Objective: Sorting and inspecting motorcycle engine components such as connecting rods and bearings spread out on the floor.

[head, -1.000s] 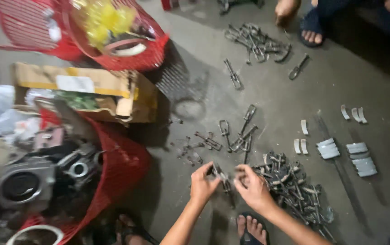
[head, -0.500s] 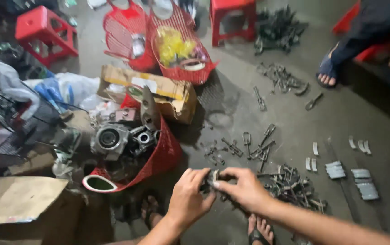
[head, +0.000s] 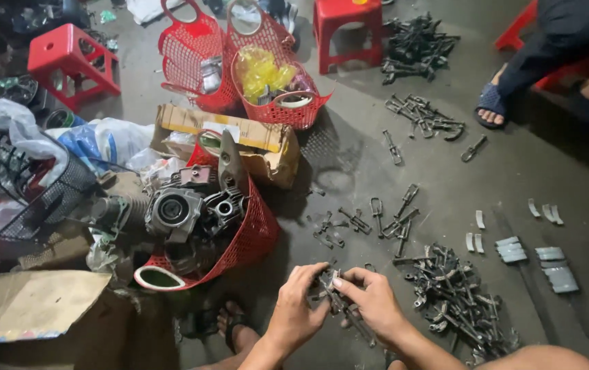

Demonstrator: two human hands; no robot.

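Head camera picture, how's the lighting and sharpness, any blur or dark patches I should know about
Head view: light is dim and uneven; the concrete floor mid-frame is lit, the right edge falls into shadow. The left hand and right hand with the small metal part look slightly soft; the red basket of engine parts reads sharper. No strong glare.

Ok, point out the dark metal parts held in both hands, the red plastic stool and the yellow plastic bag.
dark metal parts (head: 330,286), head view, middle of bundle.
red plastic stool (head: 68,51), head view, seat top.
yellow plastic bag (head: 263,68), head view, crumpled middle.
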